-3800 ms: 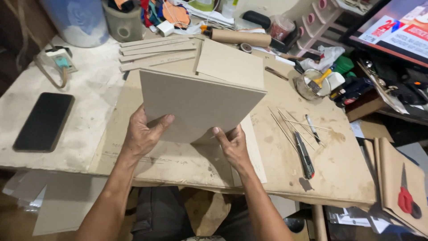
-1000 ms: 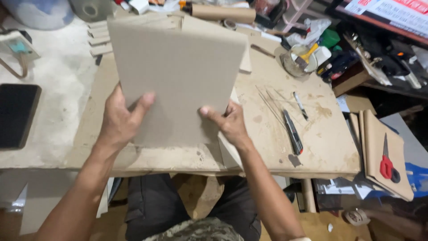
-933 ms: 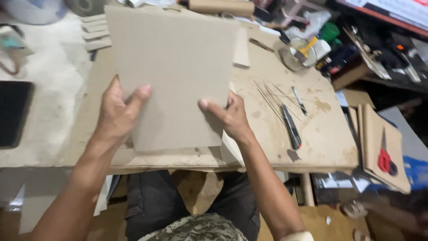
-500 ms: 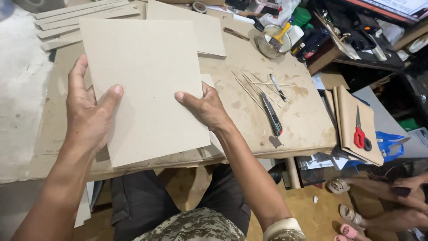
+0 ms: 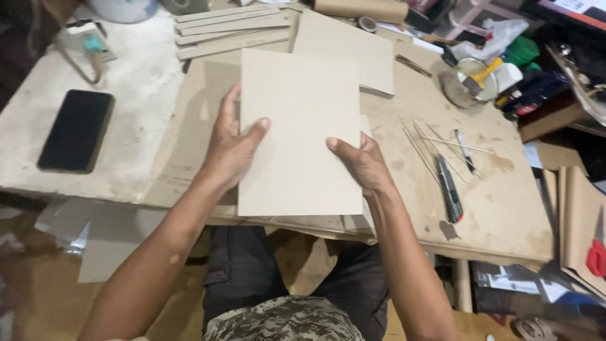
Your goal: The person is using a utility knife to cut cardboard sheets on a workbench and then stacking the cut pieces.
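On the pale left part of the table (image 5: 136, 136) we see a black phone (image 5: 76, 131) lying flat. At the far edge lie several cardboard strips (image 5: 232, 28) side by side, with a second sheet (image 5: 347, 52) just right of them and a brown roll (image 5: 361, 9) beyond it. To the right we find thin sticks (image 5: 442, 146), a pen (image 5: 463, 150) and a dark knife (image 5: 449, 190) close together. Farther back stands a round tin (image 5: 468, 83) holding a yellow tool. Red scissors (image 5: 595, 256) rest on brown boards at the far right.
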